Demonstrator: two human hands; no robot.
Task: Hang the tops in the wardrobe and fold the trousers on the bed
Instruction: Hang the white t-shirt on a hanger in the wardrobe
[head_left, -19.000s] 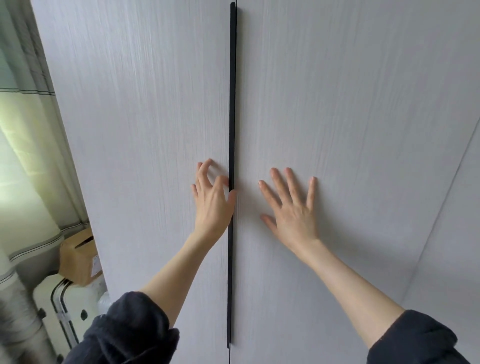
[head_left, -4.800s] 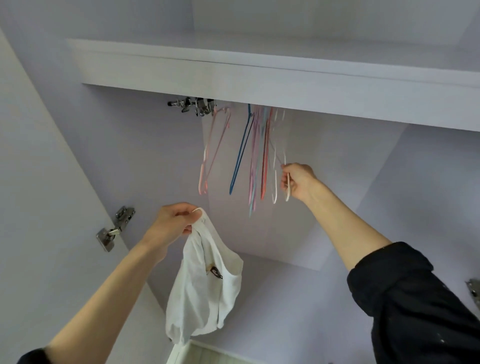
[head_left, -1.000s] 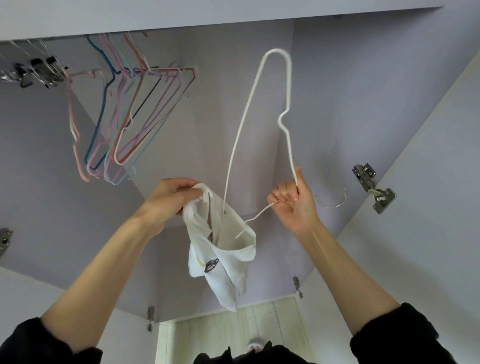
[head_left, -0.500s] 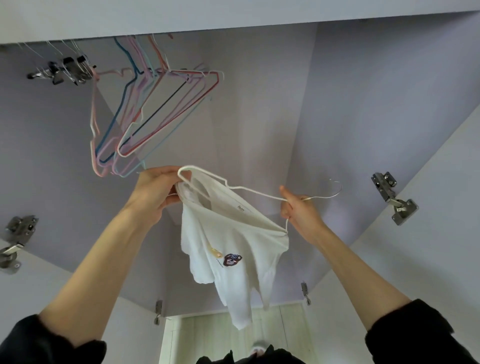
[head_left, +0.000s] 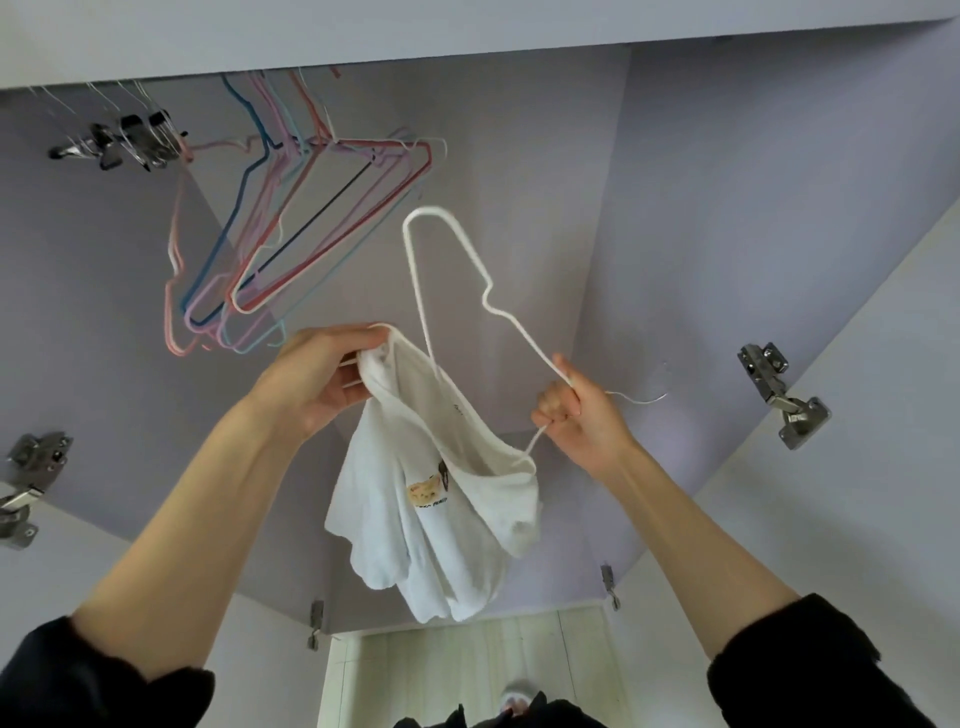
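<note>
Status: the first top (head_left: 436, 499) is being mounted on a hanger (head_left: 447, 280); it is not yet on the rail. The wardrobe (head_left: 779, 208) stands open. No hung garment is visible inside, so by judgement nothing is finished — every top remains to be hung, and the trousers and the bed are out of view.

Left hand (head_left: 317, 374): fingers curled round the bunched neckline of the top, holding it up in front of the open wardrobe; the rest of the fabric hangs free below, with a small printed badge on the front.

Right hand (head_left: 576, 410): closed round the white wire hanger near its neck; the hook (head_left: 639, 397) projects to the right of the fist; one hanger shoulder is inside the neck opening, the other loops up clear of the fabric.

Remaining for this top, as judged: seat the free shoulder inside the garment; release the neckline; place the hook on the rail.

Count:
- tops in view: one; white.
- hangers in hand: one; white.
- spare hangers (head_left: 291, 244) at upper left: a tangled group in pink, blue, red and pale tones; they overlap too much for an exact count.
- clip hangers (head_left: 124, 143): a metal cluster at far left; number unclear.
- hinges (head_left: 784, 395): one large at right, one at left; three small ones lower down.
- hands: two; both occupied.
</note>
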